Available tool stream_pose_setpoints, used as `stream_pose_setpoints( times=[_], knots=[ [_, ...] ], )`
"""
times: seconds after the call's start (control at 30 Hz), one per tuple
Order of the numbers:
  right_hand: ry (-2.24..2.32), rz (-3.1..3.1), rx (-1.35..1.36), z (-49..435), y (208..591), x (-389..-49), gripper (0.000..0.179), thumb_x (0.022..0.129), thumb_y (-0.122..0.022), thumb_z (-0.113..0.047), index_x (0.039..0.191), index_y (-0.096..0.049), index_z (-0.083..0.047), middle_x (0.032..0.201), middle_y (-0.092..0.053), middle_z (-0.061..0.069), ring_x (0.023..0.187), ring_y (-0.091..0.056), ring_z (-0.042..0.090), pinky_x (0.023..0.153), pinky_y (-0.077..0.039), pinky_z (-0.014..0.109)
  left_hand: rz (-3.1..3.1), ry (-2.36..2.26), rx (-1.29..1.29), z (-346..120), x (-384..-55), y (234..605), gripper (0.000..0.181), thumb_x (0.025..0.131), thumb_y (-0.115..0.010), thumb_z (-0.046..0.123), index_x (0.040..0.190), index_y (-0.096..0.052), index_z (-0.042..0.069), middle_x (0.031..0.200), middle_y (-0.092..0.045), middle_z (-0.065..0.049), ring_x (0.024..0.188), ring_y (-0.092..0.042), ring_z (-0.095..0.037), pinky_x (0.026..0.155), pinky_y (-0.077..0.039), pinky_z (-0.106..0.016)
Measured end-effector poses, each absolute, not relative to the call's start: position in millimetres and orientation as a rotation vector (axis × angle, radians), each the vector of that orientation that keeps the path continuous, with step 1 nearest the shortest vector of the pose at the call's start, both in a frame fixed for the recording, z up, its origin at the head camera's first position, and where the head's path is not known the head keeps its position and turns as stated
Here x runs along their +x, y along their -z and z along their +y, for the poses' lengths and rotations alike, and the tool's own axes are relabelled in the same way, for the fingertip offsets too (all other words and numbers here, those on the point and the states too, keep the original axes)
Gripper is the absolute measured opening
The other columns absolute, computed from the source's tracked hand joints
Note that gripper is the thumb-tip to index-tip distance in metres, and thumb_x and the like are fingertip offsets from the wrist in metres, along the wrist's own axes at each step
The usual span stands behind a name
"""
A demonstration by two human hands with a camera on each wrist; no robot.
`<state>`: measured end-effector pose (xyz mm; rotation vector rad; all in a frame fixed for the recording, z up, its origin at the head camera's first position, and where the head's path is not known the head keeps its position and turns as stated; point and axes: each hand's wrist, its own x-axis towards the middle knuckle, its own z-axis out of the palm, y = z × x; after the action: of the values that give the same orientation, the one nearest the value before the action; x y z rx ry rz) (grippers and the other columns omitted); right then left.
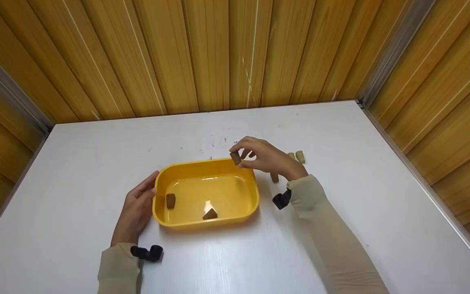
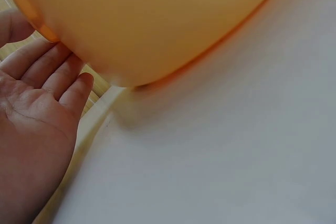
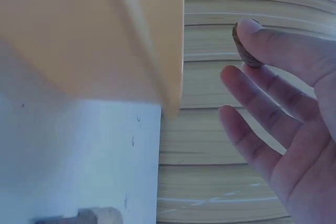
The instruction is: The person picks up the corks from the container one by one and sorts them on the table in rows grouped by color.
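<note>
In the head view, my right hand (image 1: 265,155) pinches a small brown tapered block (image 1: 235,158) between thumb and fingertips, above the far right rim of a yellow plastic basin (image 1: 206,161). The right wrist view shows the same block (image 3: 244,51) under the thumb, with the other fingers spread loosely. My left hand (image 1: 137,208) rests against the basin's left end. Its nearly straight fingers (image 2: 50,69) touch the outer wall in the left wrist view. Inside the basin lie two brown blocks: one (image 1: 171,201) by the left wall, another (image 1: 210,214) near the front wall, showing a triangular outline.
Right of the basin, a brown block (image 1: 274,177) lies partly hidden by my right wrist. Two paler tan pieces (image 1: 300,157) lie behind that wrist on the white table (image 1: 218,261). Wood-patterned panels (image 1: 210,53) rise along the table's back and sides.
</note>
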<state>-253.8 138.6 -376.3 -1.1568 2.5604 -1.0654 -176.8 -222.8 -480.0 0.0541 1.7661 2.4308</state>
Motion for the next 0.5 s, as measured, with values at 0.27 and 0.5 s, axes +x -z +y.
stream_pose_setpoints(
  times=[0.27, 0.5],
  knots=[
    [1.144, 2.651, -1.068, 163.4, 391.9, -252.3, 0.036, 0.086, -0.070, -0.010, 0.120, -0.063, -0.005, 0.118, -0.060, 0.011, 0.100, -0.063, 0.027, 0.088, -0.057, 0.043, 1.777, -2.411, 0.016, -222.5, -177.8, 479.3, 0.054, 0.098, -0.044, 0.002, 0.150, -0.031, 0.006, 0.159, -0.027, -0.004, 0.144, -0.031, -0.012, 0.108, -0.038, -0.018],
    [1.204, 2.652, -0.974, 184.7, 406.5, -251.0, 0.039, 0.084, -0.072, -0.008, 0.122, -0.062, -0.004, 0.119, -0.062, 0.011, 0.100, -0.063, 0.028, 0.088, -0.056, 0.044, 1.789, -2.395, -0.007, -222.8, -177.5, 479.0, 0.053, 0.098, -0.045, 0.005, 0.149, -0.033, 0.009, 0.158, -0.030, -0.002, 0.140, -0.037, -0.009, 0.108, -0.040, -0.019]
  ],
)
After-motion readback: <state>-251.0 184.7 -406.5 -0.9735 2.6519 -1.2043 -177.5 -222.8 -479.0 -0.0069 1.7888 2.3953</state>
